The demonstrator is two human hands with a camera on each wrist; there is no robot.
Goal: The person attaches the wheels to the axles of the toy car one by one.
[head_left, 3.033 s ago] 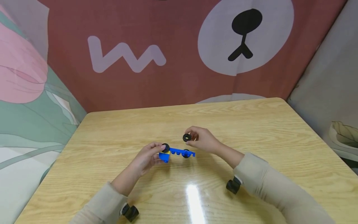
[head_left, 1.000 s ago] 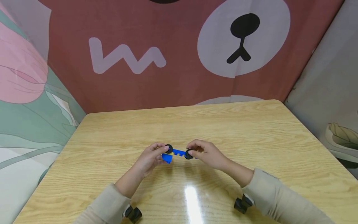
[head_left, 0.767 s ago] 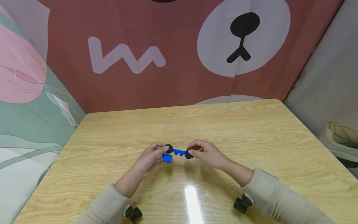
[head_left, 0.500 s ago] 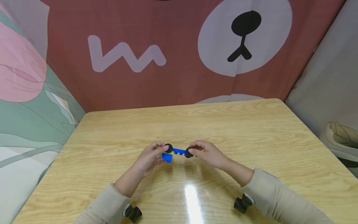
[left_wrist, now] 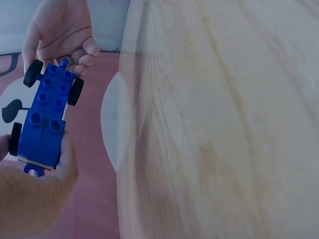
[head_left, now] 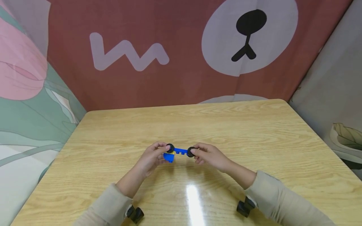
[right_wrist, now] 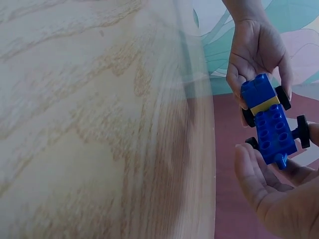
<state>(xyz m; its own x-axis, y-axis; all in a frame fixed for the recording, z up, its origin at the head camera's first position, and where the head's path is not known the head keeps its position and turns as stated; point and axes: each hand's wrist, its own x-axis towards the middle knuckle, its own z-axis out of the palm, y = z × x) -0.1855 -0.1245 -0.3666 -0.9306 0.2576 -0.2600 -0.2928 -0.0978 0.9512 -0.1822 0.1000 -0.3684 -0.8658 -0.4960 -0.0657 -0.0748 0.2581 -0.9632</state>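
A blue toy car (head_left: pixel 181 151) of building blocks, with a yellow strip and black wheels, is held above the table between both hands. My left hand (head_left: pixel 151 158) grips its cab end, thumb on a wheel (head_left: pixel 170 148). At the other end my right hand (head_left: pixel 210 155) has its thumb against a black wheel (head_left: pixel 190 152). In the right wrist view, the right thumb meets the near wheel (right_wrist: pixel 303 131) while the fingers (right_wrist: pixel 246 164) reach toward the wheel opposite. Studs and a small hitch on the car (left_wrist: pixel 47 99) show in the left wrist view.
The wooden table (head_left: pixel 113 131) lies under both hands. Behind it hangs a red-brown cloth (head_left: pixel 181 78) with a printed bear face. Patterned fabric (head_left: pixel 22 125) stands on the left and a grey one (head_left: pixel 333 78) on the right. Black wrist cameras (head_left: pixel 135 214) hang below the sleeves.
Three seconds ago my right hand held a loose wheel above the car; that wheel is now on the car's right end. Lately the right fingers have shifted lower. The left hand keeps its grip.
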